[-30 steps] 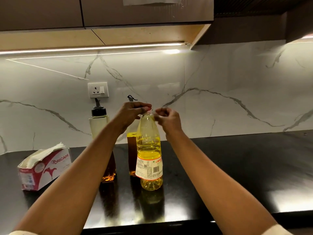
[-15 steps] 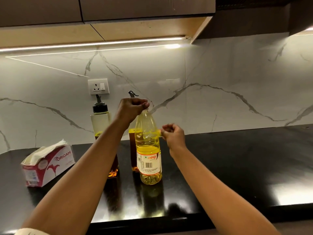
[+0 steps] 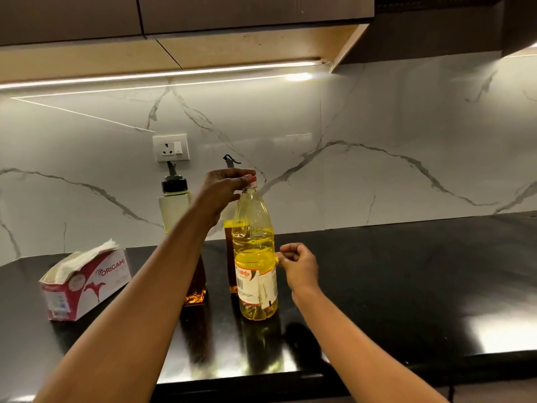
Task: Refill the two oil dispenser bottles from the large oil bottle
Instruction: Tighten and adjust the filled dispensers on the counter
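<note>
The right hand (image 3: 299, 261) is seen lower than half a second ago: it was level with the cap a second back, and now it is held just beside the middle of the large clear plastic bottle of yellow oil (image 3: 255, 257), above the label. It is clenched, fingers curled in; whether anything small is pinched at the fingertips cannot be told. The left hand (image 3: 225, 186) is kept where it was, its fingers wrapped round the bottle's top at the red cap (image 3: 253, 179). The bottle is still stood upright on the glossy black countertop (image 3: 406, 286), about two-thirds full.

Around it now: the square glass dispenser bottle with the black spout cap (image 3: 174, 199) is stood to the left, and its lower half is crossed by the left forearm. The second glass dispenser bottle (image 3: 228, 257) is largely blocked by the big bottle and the left hand; only its spout and a brown sliver are shown. A red-and-white cardboard tissue box (image 3: 87, 283) is laid at far left. A white wall socket (image 3: 171, 147) is set in the white marble backsplash (image 3: 377, 170).
</note>
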Motion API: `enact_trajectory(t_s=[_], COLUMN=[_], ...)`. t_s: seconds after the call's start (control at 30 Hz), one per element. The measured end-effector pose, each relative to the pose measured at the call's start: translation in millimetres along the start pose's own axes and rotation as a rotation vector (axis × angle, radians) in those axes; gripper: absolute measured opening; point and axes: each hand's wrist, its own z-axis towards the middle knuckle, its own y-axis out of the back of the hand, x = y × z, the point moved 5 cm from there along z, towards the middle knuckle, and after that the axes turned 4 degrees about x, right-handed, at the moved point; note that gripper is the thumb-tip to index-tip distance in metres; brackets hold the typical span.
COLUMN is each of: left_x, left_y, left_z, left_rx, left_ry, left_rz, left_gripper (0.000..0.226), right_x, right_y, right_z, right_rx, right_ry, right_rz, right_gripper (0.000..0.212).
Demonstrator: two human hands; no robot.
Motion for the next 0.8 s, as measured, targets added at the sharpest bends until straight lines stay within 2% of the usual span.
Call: enact_trajectory(t_s=[0.1,0.23,0.33,0.43,0.5,0.57,0.63,0.73,0.8], left_x=[-0.7,1.4,0.7,3.6,3.9,1.6,-2.4,-9.9,-12.2], left_y=[-2.0,-4.1,-6.7,-6.3,-3.1,-1.3,-3.9,-4.9,-2.1], left_z=[-1.7,-2.5,-3.5,-5.1,-4.8,-2.4,-1.3,-1.9,-2.5], left_rx=[0.025,0.114,0.105,0.038,-0.010,-0.034,-0.027,-0.028,-0.021], left_ry=[-0.010,-0.021,-0.079,-0.145,-0.153,-0.152,-0.152,-0.181,-0.181], left_rz=[-0.033,-0.071,-0.054,-0.003,0.051,0.127,0.159,0.194,0.209], left_gripper=[0.019,0.021,0.020,0.019,0.031,0.031,0.030,0.031,0.031], right_x=[22.5,106.7,129.3,98.7,58.7,21.4,3.7,20.3,48.7], right_y=[-9.2,-21.0,-26.2,-14.3,-3.8,1.0,0.6,-2.8,-6.2], right_z=[16.3,39.6,36.0,27.0,18.8,6.3,-2.5,1.6,12.3], right_rx=[-0.023,-0.019,-0.021,-0.023,0.014,0.058,0.069,0.049,0.030], right_ry=[0.024,0.360,0.465,0.395,0.257,0.102,0.023,0.046,0.146], right_rz=[0.065,-0.022,-0.105,-0.087,-0.017,0.062,0.119,0.163,0.153], right_gripper=[0.015,0.018,0.019,0.015,0.011,0.011,0.016,0.019,0.019])
